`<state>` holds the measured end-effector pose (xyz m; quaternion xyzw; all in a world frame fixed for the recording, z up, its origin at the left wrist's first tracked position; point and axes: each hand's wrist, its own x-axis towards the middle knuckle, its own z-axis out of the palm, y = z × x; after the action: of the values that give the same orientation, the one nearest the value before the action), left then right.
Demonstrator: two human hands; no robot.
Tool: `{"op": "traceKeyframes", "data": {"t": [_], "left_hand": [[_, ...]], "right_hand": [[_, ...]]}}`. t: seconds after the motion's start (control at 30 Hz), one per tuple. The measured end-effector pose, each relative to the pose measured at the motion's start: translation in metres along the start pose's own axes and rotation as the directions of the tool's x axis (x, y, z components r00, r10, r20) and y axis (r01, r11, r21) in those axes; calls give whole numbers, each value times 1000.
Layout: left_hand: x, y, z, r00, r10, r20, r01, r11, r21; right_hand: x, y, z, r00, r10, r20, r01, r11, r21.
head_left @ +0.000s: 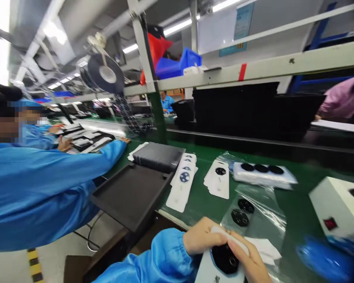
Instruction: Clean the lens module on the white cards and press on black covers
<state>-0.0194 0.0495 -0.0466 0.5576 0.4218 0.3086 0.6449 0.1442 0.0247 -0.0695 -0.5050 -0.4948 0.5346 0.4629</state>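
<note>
1. At six o'clock, by the near edge of the green surface (297,212), the left hand (202,236) and the right hand (250,261) meet on a white phone cover (209,271).
2. The left grip is closed, with the fingers curled over the cover's top edge. Its blue sleeve trails off toward seven o'clock.
3. The right hand's fingers lie along the cover's upper right side, touching it beside the black camera ring (225,259). I cannot tell whether this grip closes round the cover, since the rest of the hand runs out of view.
4. The cover sits between both hands with its camera ring facing up.
5. Just beyond the hands, at twelve to one o'clock, a clear plastic bag (268,220) lies flat with two black round pieces (242,212) in it.
6. At eleven o'clock stand two fanned stacks of white cards, one (181,188) to the left of the other (218,181).
7. At ten o'clock a black tray (129,196) overhangs the near edge. A dark grey box (157,155) touches its far side.
8. Farther out at one o'clock a wrapped white pack (264,177) shows three black rounds.
9. At three o'clock sits a white box (339,204) with a red switch. A blue shape (327,259) at four o'clock is too blurred to make out.
10. At nine o'clock a co-worker's blue sleeve (47,184) reaches across the surface.
</note>
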Motion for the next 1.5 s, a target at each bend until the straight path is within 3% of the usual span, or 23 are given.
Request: {"op": "traceKeyframes", "data": {"t": [0.1,0.33,0.6,0.8,0.9,0.97,1.03,1.13,1.3,1.5], "left_hand": [[-1,-4,0,1000,2,-9,-1,1000,8],[-13,-20,3,1000,-10,-7,11,1000,19],[-11,-10,-14,990,63,-123,-53,995,82],[-6,-3,-18,954,162,-253,-100,966,240],[-2,-1,-38,904,283,-320,-161,919,359],[0,-2,-58,818,388,-424,-156,860,485],[2,-6,-78,708,469,-528,-65,788,612],[4,-18,-98,610,525,-594,104,690,716],[7,-32,-102,578,579,-574,206,577,790],[5,-31,-106,583,614,-532,168,549,819]], "right_hand": [[0,-10,4,989,4,147,-8,1000,24],[14,-19,13,998,-9,56,8,1000,25],[17,-30,15,974,3,228,9,999,-51],[29,-36,25,979,-7,203,41,986,-164],[53,-42,23,980,11,199,35,974,-224],[78,-48,17,985,34,167,14,962,-273],[108,-54,10,991,69,115,-29,946,-324],[154,-60,6,990,132,46,-104,918,-383],[200,-64,13,988,146,-50,-152,865,-478],[189,-72,5,992,94,-87,-128,804,-581]]}}
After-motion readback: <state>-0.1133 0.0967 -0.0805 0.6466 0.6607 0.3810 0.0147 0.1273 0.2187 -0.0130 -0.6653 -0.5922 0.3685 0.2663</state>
